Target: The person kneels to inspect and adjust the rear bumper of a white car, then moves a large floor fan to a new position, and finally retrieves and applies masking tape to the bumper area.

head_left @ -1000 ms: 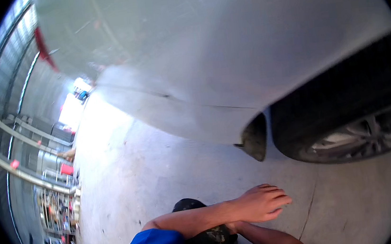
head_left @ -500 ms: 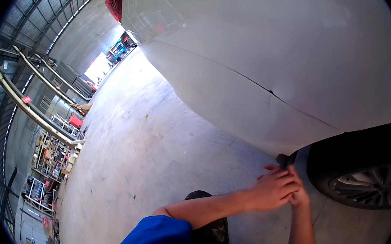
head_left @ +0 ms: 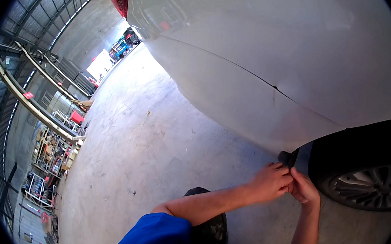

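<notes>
The pale car body spreads above and left of the wheel. Just left of the wheel, the bent left hand and right hand meet beneath a dark flap; their grip I cannot tell.

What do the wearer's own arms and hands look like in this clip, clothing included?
A plain, bright blue sleeve covers the left upper arm and ends near the elbow. Below it the left forearm is bare, as is the visible right forearm. The left hand and right hand wear no gloves; no watch shows.
</notes>
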The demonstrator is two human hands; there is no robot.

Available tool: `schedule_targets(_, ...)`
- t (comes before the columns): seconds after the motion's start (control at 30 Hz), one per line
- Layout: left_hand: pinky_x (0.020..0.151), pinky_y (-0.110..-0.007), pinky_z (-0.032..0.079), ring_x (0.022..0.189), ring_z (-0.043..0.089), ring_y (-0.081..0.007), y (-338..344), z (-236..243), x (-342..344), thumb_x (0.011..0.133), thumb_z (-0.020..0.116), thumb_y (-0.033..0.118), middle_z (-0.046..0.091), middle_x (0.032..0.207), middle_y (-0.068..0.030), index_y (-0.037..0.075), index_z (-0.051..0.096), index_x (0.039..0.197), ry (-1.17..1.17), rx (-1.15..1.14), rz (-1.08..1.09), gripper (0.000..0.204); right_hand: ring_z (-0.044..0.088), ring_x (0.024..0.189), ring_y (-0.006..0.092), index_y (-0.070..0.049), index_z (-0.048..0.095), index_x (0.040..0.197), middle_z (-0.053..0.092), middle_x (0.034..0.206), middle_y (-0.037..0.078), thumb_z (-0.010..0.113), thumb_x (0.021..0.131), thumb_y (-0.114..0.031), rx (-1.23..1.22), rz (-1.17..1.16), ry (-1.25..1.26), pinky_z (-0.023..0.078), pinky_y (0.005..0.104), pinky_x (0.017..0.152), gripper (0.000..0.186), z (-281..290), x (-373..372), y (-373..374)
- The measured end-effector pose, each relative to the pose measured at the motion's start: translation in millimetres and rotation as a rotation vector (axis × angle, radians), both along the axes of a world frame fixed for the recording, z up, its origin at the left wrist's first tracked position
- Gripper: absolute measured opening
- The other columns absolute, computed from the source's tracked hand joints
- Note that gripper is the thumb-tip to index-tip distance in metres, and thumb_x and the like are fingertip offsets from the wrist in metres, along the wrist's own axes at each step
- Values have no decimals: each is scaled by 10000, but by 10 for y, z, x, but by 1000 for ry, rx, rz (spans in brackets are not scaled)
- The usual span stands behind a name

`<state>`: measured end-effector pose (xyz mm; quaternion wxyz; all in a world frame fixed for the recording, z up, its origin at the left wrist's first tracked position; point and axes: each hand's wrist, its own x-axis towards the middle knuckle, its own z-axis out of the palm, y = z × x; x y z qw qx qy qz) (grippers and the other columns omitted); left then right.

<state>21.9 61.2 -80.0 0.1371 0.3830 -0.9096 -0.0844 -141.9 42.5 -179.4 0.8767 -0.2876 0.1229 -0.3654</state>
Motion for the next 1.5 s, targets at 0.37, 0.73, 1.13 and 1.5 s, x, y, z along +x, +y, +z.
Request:
schedule_targets(0.37, 722, -373, 479, 804, 566, -243, 26, 17, -52, 714, 663, 229, 545, 860, -38, 83, 594, 808, 54, -75, 133, 187, 598, 828, 163, -14, 544, 1063, 612, 937, 78, 401, 970, -333, -9, -44, 87, 481, 302, 764, 362, 275, 50, 25)
schedule_targets(0.73, 736, -393, 470, 843, 565, -260, 9, 90, -25, 656, 649, 231, 586, 887, -64, 63, 625, 827, 63, 1, 269, 241, 530, 1029, 163, -22, 464, 1214, 562, 1102, 74, 408, 964, -331, -119, -92, 103, 417, 325, 891, 401, 440, 155, 83)
schedule_targets(1.13, 661, -398, 459, 743, 565, -259, -74, 131, 106, 639, 629, 170, 536, 744, -45, 83, 540, 727, 68, 5, 384, 153, 495, 1146, 217, 8, 316, 1362, 480, 1277, 130, 454, 943, -359, -180, -35, 89, 395, 381, 955, 574, 578, 72, 82)
schedule_targets(1.5, 611, -397, 452, 706, 564, -278, -107, 186, 125, 654, 645, 162, 539, 723, -53, 84, 535, 721, 108, 36, 368, 151, 477, 1153, 206, 38, 392, 1299, 503, 1222, 103, 450, 950, -336, -267, -62, 181, 389, 337, 956, 515, 670, 48, 50)
